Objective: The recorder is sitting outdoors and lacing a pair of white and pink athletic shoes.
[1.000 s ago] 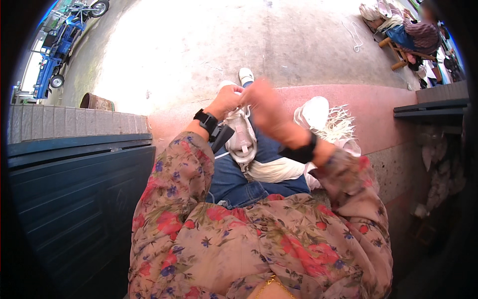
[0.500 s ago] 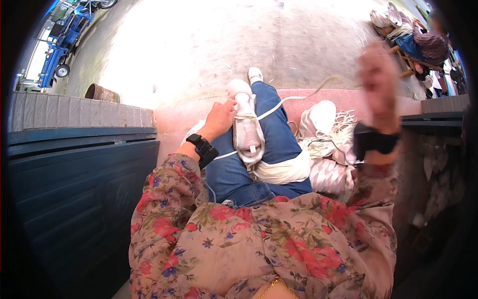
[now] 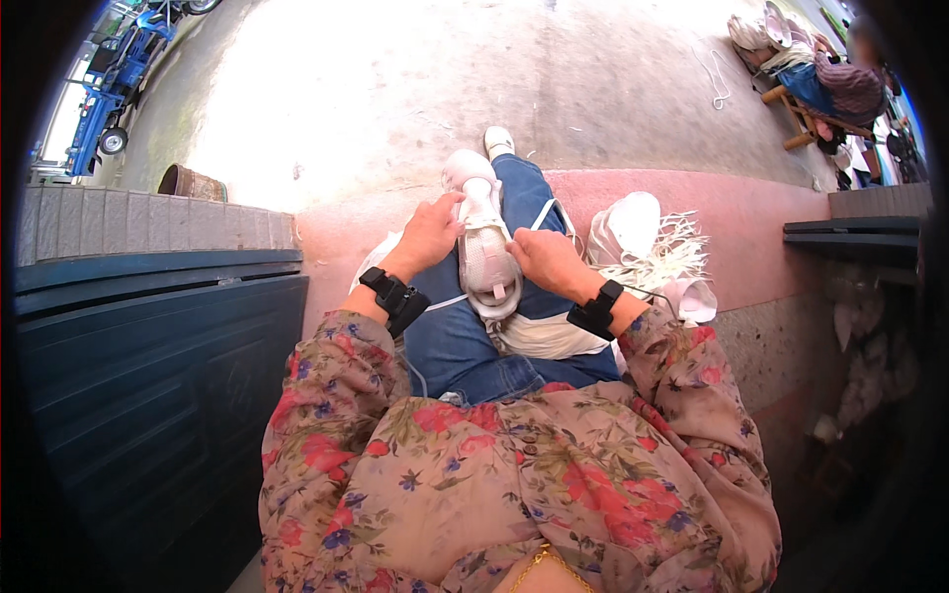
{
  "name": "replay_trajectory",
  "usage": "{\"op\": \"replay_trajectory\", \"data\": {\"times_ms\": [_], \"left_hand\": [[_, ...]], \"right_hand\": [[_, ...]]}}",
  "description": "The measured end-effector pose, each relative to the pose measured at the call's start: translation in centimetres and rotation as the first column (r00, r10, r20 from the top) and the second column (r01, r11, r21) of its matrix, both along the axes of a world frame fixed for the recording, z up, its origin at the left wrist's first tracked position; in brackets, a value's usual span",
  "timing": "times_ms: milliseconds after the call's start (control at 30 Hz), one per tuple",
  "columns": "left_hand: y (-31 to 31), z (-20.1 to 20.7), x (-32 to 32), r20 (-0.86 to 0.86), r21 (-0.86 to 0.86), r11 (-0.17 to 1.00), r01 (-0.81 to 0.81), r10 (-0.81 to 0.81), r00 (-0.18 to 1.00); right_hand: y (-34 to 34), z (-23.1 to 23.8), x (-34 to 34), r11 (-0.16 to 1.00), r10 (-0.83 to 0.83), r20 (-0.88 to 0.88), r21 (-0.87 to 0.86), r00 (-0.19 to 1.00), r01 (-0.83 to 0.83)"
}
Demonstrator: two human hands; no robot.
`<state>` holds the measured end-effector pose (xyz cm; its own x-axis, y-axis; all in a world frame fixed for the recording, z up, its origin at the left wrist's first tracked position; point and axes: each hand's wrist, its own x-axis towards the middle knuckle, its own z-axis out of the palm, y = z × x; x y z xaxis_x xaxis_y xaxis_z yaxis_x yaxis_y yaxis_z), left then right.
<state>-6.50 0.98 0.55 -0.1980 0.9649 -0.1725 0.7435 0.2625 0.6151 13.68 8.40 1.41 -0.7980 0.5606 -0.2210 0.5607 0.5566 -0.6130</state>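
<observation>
A pale pink and white sneaker rests on my lap between my jeans-clad legs, its toe pointing away from me. At its left side my left hand grips the edge near the lacing, fingers curled against it. Close to the shoe's right side, my right hand is closed in a pinch at the laces. From it a cream shoelace rises in a loose bend over my right thigh. My fingers hide the exact spot of the pinch. Another white lace trails across my left thigh.
Right of my leg lie another pale shoe and a bundle of white laces on a pink mat. Dark blue doors stand at left. A person sits at far right; a blue cart stands far left.
My right hand has come down from high at the right to the shoe's side. The lace, stretched out toward it before, now bends loosely. My left hand stays at the shoe.
</observation>
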Motion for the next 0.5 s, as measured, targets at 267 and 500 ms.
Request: {"op": "replay_trajectory", "data": {"times_ms": [267,500], "left_hand": [[-0.6,1.0,-0.7,0.444,-0.152,0.981,-0.118,0.175,0.879],[-1.3,1.5,-1.3,0.547,-0.165,0.958,-0.234,0.286,0.787]], "right_hand": [[-1.4,0.7,-0.9,0.993,0.033,-0.221,0.120,0.975,-0.006],[-2.1,-1.6,-4.7,0.996,-0.024,-0.188,0.085,0.982,0.040]]}}
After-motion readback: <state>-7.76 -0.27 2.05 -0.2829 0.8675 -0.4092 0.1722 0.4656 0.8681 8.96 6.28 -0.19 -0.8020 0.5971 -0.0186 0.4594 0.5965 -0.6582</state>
